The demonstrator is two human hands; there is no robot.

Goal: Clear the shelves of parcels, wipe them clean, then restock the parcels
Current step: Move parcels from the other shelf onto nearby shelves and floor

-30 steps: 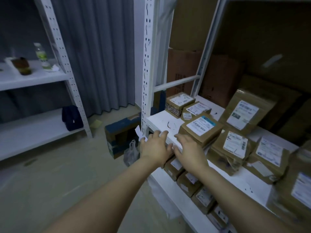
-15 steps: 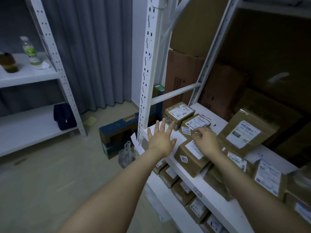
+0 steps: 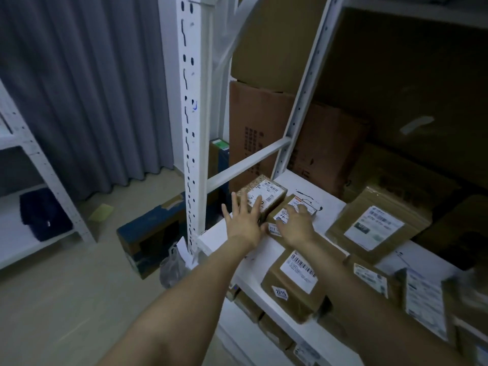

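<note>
Cardboard box point(image 3: 266, 191) at the eleven-o'clock corner of the white shelf point(image 3: 216, 239), touched by the wide-spread left hand point(image 3: 244, 224), while the right hand point(image 3: 297, 228) curls over the flat parcel point(image 3: 301, 202) at its three o'clock; hooking both far edges would probably lift them cleanly.

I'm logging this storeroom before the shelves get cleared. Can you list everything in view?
shelf rack: one, white, centre
labelled parcels: at least six, brown, on the rack's lit shelf
lower parcels: several, brown, on the level below
large cartons: several, brown, behind the rack
side rack: one, white, left
folded cloth: one, dark blue, on the side rack
floor carton: one, blue and brown, beside the rack
plastic bag: one, clear, on the floor
curtain: one, grey, back
left hand: fingers straight, touching the rear-left parcel
right hand: fingers bent on a small parcel
</note>
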